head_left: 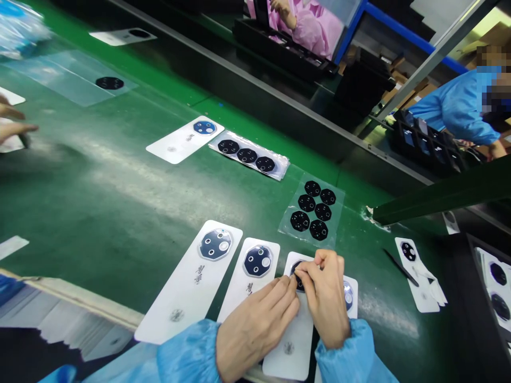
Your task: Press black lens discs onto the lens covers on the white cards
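Four white phone back panels lie side by side in front of me, among them a left panel (171, 303) and a second panel (235, 298), each with a dark octagonal camera area. Over the third panel (289, 346), my right hand (329, 300) pinches at a black octagonal camera sticker (299, 283), thumb and forefinger together at it. My left hand (259, 322) lies palm down over the second and third panels, fingers stretched out, tips touching the sticker's near side; its thumb is hidden. The fourth panel (348, 295) is mostly behind my right hand and sleeve.
A clear sheet (337, 210) bears several black octagonal stickers (306, 202). Beyond it are a sticker strip (284, 169) and another panel (175, 146). Black tweezers (401, 267) lie by a panel (425, 298) at right. A green post (439, 202) stands there. Other people work nearby.
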`<state>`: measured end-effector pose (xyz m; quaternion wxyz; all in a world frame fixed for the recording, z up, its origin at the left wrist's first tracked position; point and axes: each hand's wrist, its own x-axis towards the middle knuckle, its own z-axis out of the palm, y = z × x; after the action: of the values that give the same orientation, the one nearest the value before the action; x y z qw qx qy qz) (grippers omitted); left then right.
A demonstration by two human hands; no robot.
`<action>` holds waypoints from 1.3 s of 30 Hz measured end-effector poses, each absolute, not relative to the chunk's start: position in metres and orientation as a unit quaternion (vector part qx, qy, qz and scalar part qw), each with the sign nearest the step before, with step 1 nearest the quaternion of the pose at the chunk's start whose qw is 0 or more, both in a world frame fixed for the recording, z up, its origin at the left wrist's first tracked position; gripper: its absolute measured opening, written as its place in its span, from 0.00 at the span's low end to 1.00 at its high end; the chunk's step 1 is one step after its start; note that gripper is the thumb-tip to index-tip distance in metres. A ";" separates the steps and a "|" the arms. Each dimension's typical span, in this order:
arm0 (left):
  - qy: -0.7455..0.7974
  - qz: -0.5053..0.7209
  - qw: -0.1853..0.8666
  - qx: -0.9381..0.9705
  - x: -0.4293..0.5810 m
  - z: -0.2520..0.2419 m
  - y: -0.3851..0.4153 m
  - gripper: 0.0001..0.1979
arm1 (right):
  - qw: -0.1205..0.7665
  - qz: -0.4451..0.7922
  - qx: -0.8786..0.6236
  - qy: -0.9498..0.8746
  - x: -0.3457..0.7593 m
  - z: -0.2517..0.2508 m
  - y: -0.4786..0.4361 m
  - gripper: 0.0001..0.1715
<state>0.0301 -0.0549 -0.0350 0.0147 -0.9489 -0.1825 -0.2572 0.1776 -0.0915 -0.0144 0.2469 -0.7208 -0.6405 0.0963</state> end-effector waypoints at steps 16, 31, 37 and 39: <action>-0.184 -0.252 0.009 -0.950 0.030 -0.036 -0.056 0.17 | 0.263 0.119 -0.718 -0.633 0.183 -0.006 -0.086 0.14; -0.174 -0.288 -0.038 -0.941 -0.014 -0.018 -0.051 0.18 | 0.509 0.442 -0.675 -0.299 0.192 0.020 -0.127 0.14; -0.206 -0.298 -0.021 -0.932 -0.035 -0.020 -0.040 0.16 | 0.494 0.462 -0.662 -0.324 0.177 0.014 -0.116 0.09; -0.216 -0.289 -0.014 -0.933 -0.037 -0.023 -0.038 0.16 | 0.482 0.471 -0.667 -0.319 0.169 0.010 -0.111 0.11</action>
<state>-0.0367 -0.0377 -0.0228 -0.0138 -0.9327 -0.2159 -0.2886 0.1691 -0.1113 0.0096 0.4818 -0.6668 -0.3188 0.4708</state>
